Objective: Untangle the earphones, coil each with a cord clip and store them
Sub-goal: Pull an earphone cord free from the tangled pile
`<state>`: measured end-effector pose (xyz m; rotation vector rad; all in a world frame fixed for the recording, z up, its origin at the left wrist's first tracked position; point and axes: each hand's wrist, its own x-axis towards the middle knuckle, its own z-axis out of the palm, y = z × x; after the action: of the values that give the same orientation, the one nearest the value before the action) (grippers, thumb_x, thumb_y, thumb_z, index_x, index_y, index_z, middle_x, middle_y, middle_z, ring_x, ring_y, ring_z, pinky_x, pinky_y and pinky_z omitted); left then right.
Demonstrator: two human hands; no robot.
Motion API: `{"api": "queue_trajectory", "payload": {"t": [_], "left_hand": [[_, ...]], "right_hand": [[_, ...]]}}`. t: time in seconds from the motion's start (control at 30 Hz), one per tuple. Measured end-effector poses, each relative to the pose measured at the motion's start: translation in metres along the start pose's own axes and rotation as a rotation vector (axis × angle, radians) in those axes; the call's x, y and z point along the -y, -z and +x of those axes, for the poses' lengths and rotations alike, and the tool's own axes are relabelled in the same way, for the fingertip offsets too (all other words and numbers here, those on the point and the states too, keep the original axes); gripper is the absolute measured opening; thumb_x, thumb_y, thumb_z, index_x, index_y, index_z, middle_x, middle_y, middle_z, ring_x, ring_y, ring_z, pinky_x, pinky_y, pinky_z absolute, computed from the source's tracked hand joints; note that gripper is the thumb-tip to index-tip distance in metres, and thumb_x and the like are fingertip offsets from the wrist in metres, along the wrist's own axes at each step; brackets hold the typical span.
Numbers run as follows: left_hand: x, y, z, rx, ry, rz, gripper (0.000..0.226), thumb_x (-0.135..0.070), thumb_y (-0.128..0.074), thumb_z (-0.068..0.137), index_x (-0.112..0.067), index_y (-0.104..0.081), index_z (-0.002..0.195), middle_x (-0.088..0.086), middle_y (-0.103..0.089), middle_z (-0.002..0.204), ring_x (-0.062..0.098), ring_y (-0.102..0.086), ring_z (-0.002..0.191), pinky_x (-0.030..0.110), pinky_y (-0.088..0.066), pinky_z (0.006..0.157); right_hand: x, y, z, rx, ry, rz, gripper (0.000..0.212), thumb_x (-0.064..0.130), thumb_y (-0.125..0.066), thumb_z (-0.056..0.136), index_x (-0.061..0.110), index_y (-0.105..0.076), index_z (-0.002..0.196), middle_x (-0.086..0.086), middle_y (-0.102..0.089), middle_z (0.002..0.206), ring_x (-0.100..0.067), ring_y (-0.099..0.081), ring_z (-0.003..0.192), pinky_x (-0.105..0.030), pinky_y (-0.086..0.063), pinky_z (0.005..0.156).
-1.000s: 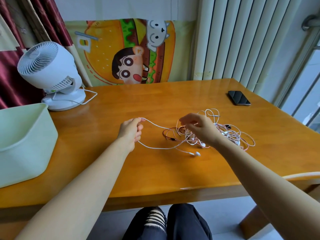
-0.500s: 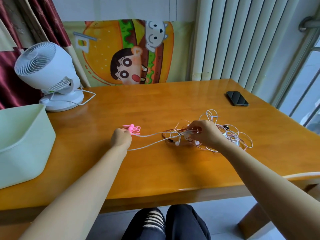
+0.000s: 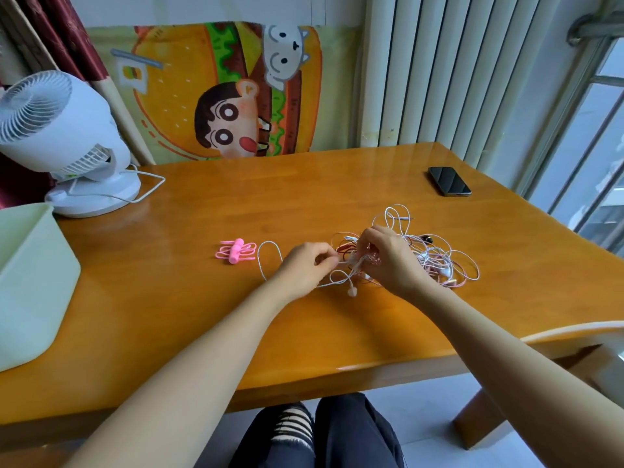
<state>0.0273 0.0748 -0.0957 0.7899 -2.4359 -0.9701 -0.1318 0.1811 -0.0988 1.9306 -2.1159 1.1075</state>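
A person seated at a glossy wooden table (image 3: 304,197) works at a tangle of earphones (image 3: 439,266) lying on the table's right half, about midway between its near and far edges. The knot mixes white, pink and dark red cords.

The left hand (image 3: 305,265), at the table's centre, pinches a white cord (image 3: 269,242) between thumb and fingertips. From that hand the cord arcs out in an open loop that lies on the table towards its left side. The right hand (image 3: 388,261), just beside the left, has its fingers curled into the near-left edge of the tangle and grips a bunch of strands, lifting them a little off the table. A single white earbud (image 3: 352,292) hangs below the two hands, close to the table top.

A bundle of pink cord clips (image 3: 236,252) rests on the table left of centre, just beyond the cord's loop and apart from both hands. A pale green plastic bin (image 3: 30,285) sits at the table's near left edge, and a white desk fan (image 3: 64,143) stands at the far left corner. A dark smartphone (image 3: 449,181) lies face up near the far right corner. A cartoon burger poster (image 3: 223,92) hangs behind the table's far edge, and the person's black trousers (image 3: 354,430) show beneath its near edge.
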Motion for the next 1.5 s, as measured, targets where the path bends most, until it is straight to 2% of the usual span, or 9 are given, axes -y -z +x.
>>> {"api": "queue_trajectory", "payload": {"t": [0.17, 0.37, 0.5, 0.67, 0.8, 1.03, 1.2, 1.3, 1.5], "left_hand": [[0.004, 0.003, 0.003, -0.322, 0.044, 0.041, 0.023, -0.015, -0.037, 0.103, -0.013, -0.058, 0.094, -0.003, -0.057, 0.084, 0.019, -0.051, 0.077, 0.032, -0.034, 0.065], [0.001, 0.016, 0.001, -0.613, 0.127, -0.234, 0.025, -0.02, -0.028, 0.106, -0.01, -0.051, 0.105, -0.004, -0.047, 0.08, 0.009, -0.044, 0.065, 0.021, -0.035, 0.054], [-0.002, 0.014, 0.005, -0.624, 0.154, -0.3, 0.023, -0.018, -0.03, 0.105, -0.014, -0.051, 0.101, -0.002, -0.048, 0.079, 0.01, -0.042, 0.06, 0.023, -0.033, 0.051], [-0.001, 0.016, 0.0, -0.477, 0.011, -0.401, 0.029, -0.012, -0.032, 0.102, -0.021, -0.049, 0.081, -0.004, -0.035, 0.059, 0.01, -0.029, 0.05, 0.027, -0.023, 0.048], [-0.003, 0.023, -0.006, -0.459, -0.011, -0.524, 0.03, -0.008, -0.03, 0.103, -0.016, -0.047, 0.08, -0.007, -0.033, 0.057, 0.004, -0.026, 0.047, 0.021, -0.021, 0.045], [0.03, 0.06, -0.008, -1.03, 0.227, -0.698, 0.024, -0.012, -0.033, 0.1, -0.017, -0.052, 0.085, 0.01, -0.051, 0.071, 0.014, -0.045, 0.059, 0.028, -0.039, 0.057], [0.05, 0.047, -0.005, -0.489, 0.612, 0.148, 0.036, -0.019, -0.049, 0.094, -0.002, -0.055, 0.126, 0.02, -0.053, 0.135, 0.037, -0.048, 0.124, 0.04, -0.037, 0.102], [0.025, 0.032, -0.012, -0.631, 0.202, 0.478, 0.067, -0.009, -0.052, 0.082, -0.004, -0.034, 0.146, 0.017, -0.026, 0.155, 0.037, -0.024, 0.142, 0.044, -0.016, 0.117], [-0.004, 0.006, -0.003, -0.16, -0.095, 0.356, 0.02, -0.022, -0.056, 0.095, -0.019, -0.069, 0.11, 0.009, -0.071, 0.101, 0.029, -0.06, 0.101, 0.039, -0.044, 0.085]], "right_hand": [[-0.019, 0.002, -0.008, 0.161, -0.172, -0.457, 0.057, 0.048, -0.068, 0.082, 0.023, -0.049, 0.13, -0.001, -0.033, 0.15, -0.026, -0.027, 0.134, -0.044, -0.027, 0.098], [-0.038, 0.037, 0.004, -0.112, -0.438, -0.596, 0.058, 0.027, -0.064, 0.089, 0.018, -0.04, 0.142, -0.01, -0.032, 0.153, -0.032, -0.028, 0.136, -0.047, -0.029, 0.103], [-0.03, 0.049, 0.018, 0.323, -0.476, -0.315, 0.061, 0.035, -0.065, 0.084, 0.027, -0.043, 0.141, -0.007, -0.045, 0.145, -0.028, -0.041, 0.13, -0.048, -0.03, 0.108], [0.009, 0.041, 0.031, -0.114, -0.173, -0.117, 0.04, 0.044, -0.053, 0.081, 0.021, -0.068, 0.109, 0.002, -0.068, 0.111, -0.014, -0.051, 0.093, -0.037, -0.046, 0.084], [0.025, 0.002, 0.036, 0.185, -0.039, -0.108, 0.02, 0.028, -0.067, 0.088, 0.021, -0.07, 0.107, 0.001, -0.071, 0.1, -0.02, -0.056, 0.089, -0.033, -0.043, 0.075], [-0.006, -0.004, 0.024, -0.059, -0.263, -0.356, 0.017, 0.03, -0.061, 0.093, 0.022, -0.076, 0.089, -0.006, -0.073, 0.094, -0.031, -0.053, 0.109, -0.037, -0.024, 0.082], [0.011, -0.01, 0.025, -0.002, -0.119, -0.372, 0.019, 0.036, -0.061, 0.093, 0.026, -0.077, 0.096, 0.003, -0.074, 0.091, -0.025, -0.052, 0.101, -0.034, -0.016, 0.077], [0.017, -0.015, 0.024, 0.021, -0.083, -0.422, 0.018, 0.037, -0.061, 0.093, 0.029, -0.077, 0.093, 0.003, -0.072, 0.085, -0.025, -0.05, 0.101, -0.035, -0.019, 0.082], [0.019, -0.014, 0.019, 0.007, 0.007, -0.339, 0.017, 0.04, -0.066, 0.089, 0.028, -0.078, 0.091, 0.003, -0.068, 0.079, -0.026, -0.052, 0.093, -0.035, -0.018, 0.075]]}}
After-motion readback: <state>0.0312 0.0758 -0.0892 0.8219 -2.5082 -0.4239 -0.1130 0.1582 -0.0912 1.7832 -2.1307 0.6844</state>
